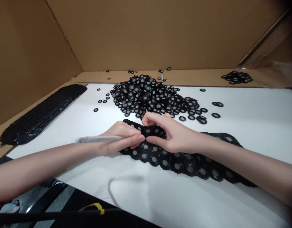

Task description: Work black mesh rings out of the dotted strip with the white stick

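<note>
My left hand [123,136] is closed around a slim, pale, pen-like tool [98,139], whose back end points left over the wrist. Its working tip is hidden at my fingers. Across from it, my right hand [169,131] curls thumb and fingers around the raised edge of a black rubber sheet [177,166] patterned with round rings and pale centres. The sheet lies diagonally under both hands and runs beneath my right forearm. Both sets of fingertips nearly meet at the sheet's upper left part.
Behind my hands rises a pile of loose black rings [146,95], with strays around it. A rolled or stacked black bundle [43,112] lies at left. A smaller ring heap [237,77] sits back right. Cardboard walls [160,34] enclose the white table [255,117].
</note>
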Demonstrator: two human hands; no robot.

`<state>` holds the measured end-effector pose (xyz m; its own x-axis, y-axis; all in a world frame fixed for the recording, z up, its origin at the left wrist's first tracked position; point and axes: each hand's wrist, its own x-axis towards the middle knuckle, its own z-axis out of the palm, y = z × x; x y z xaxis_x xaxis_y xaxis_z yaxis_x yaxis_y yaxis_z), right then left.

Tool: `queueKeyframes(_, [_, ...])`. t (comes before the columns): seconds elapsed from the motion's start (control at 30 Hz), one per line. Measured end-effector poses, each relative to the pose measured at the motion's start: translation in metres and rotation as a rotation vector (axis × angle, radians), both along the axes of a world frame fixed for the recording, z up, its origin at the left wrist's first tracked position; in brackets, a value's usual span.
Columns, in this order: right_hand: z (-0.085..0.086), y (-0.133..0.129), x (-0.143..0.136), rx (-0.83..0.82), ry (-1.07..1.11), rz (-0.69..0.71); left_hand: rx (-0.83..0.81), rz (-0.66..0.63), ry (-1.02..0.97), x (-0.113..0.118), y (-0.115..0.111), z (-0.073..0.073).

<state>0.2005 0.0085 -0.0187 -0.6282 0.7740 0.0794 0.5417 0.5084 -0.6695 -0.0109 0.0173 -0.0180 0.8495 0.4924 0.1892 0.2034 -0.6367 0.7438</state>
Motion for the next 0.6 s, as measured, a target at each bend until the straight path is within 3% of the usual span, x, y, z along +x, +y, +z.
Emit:
queueKeyframes(0.2, [0.0049, -0.0008, -0.0006, -0.020, -0.088, -0.055, 0.210, -0.025, -0.087, -0.0009, -0.0031, -0.0035])
queueKeyframes(0.4, [0.0013, 0.0008, 0.0008, -0.112, 0.013, -0.062, 0.057, -0.011, -0.128, -0.0029, -0.0085, 0.0032])
queueKeyframes(0.6, [0.0015, 0.0008, 0.0003, -0.102, 0.030, -0.070, -0.006, -0.013, -0.064, -0.0019, -0.0094, 0.0027])
